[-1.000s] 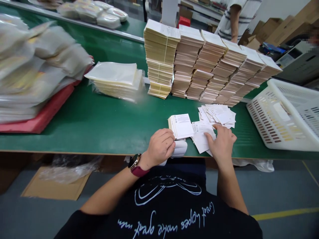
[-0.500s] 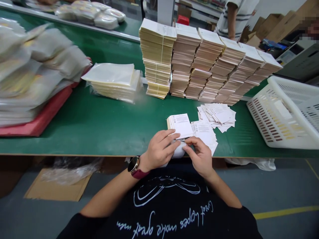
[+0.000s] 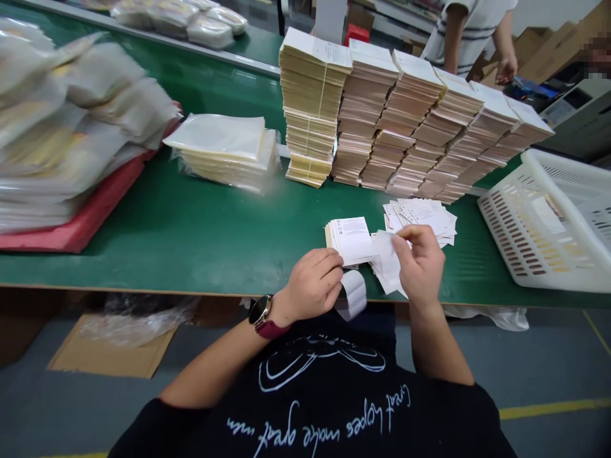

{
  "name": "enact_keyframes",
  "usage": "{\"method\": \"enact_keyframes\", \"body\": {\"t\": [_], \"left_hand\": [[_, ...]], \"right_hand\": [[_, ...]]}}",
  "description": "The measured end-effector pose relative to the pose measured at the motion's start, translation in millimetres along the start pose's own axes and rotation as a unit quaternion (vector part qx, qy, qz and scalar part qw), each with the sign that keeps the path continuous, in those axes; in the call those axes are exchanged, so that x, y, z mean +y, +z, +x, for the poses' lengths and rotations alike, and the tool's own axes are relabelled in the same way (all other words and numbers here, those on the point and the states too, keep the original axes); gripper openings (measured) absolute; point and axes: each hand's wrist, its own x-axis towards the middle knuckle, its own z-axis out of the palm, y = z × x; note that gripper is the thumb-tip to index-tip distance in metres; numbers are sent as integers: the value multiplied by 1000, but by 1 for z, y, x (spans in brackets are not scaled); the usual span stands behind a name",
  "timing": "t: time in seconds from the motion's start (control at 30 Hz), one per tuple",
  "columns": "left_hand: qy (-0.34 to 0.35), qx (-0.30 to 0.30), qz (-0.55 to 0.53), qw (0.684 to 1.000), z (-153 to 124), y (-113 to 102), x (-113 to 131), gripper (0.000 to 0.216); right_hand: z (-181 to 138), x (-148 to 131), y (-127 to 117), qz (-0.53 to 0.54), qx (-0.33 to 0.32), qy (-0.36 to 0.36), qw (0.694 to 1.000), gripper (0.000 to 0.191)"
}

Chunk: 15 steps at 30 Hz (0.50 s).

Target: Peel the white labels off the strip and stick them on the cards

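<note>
My left hand (image 3: 315,283) is closed at the front edge of the table, with a curled white strip (image 3: 354,294), like label backing, coming out from its fingers. Its fingertips touch the near left corner of a small stack of printed white cards (image 3: 352,236). To the right, my right hand (image 3: 422,262) pinches a thin, whitish, see-through piece (image 3: 384,244) between thumb and forefinger. That piece hovers over loose white cards (image 3: 389,270), partly covering them. Behind my right hand lies a spread pile of similar cards (image 3: 422,213).
Tall stacks of cards (image 3: 363,95) stand at the back. Plastic-wrapped sheets (image 3: 219,149) lie left of them. Bagged packs (image 3: 90,127) rest on a red base (image 3: 95,222) at far left. A white basket (image 3: 534,235) stands right. Another person (image 3: 470,32) is behind.
My right hand has moved right and up, away from my left hand, with the thin piece now in its pinch. More of the curled strip shows. My left hand stays by the card stack.
</note>
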Motion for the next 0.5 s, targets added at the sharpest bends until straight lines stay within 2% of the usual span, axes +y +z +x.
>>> {"method": "enact_keyframes", "body": {"t": [0.1, 0.17, 0.27, 0.5], "left_hand": [[17, -23, 21, 999, 0, 1, 0, 9], [20, -35, 30, 999, 1, 2, 0, 10], [19, -45, 33, 998, 1, 3, 0, 12], [14, -50, 31, 998, 1, 4, -1, 13]], "right_hand": [[21, 8, 11, -11, -118, 80, 990, 5], [25, 13, 19, -8, -157, 122, 980, 7], [23, 17, 27, -3, -159, 151, 976, 8], [21, 23, 29, -17, -177, 144, 974, 7]]}}
